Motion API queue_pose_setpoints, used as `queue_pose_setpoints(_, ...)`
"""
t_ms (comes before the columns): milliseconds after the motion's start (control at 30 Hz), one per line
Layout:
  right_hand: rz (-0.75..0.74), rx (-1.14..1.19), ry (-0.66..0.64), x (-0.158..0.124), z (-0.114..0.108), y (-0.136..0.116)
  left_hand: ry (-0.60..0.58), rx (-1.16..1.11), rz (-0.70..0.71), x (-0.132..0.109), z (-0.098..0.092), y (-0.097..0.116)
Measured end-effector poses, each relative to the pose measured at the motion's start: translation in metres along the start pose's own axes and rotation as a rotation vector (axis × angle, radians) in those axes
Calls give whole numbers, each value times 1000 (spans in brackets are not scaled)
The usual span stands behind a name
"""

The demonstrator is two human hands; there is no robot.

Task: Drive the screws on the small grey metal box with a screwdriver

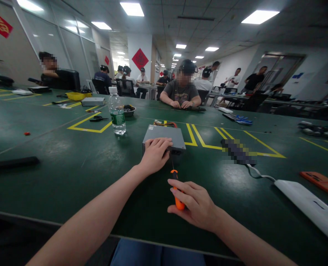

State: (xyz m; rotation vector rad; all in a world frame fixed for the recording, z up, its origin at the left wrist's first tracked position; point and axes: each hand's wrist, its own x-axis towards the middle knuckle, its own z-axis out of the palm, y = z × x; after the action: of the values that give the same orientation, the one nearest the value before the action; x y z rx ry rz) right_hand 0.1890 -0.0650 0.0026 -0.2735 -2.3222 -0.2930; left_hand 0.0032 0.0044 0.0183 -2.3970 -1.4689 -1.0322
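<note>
A grey metal computer power supply [164, 133] lies on the green table, its bundled wires [168, 124] at the far side. My left hand [156, 153] grips its near edge, fingers laid across the top; the thumb is hidden. An orange-and-black screwdriver [179, 202] is held by its handle between the fingers and thumb of my right hand [195, 203]. The thin shaft points away from me and reaches the near face of the power supply, just right of my left hand. Whether its tip sits in a screw is too small to tell.
Left of the power supply stands a water bottle [117, 116], with a metal bowl [129, 111] behind it. A white power bank or box [309, 207] with a cable and an orange phone [323, 184] lie at right. A black bar [12, 163] lies left. A person [182, 88] sits opposite.
</note>
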Motion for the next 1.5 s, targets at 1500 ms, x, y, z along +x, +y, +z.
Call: queue_pose_setpoints(1500,-21,-8,-123,6,1,-3,1,4,7,0,-1,1)
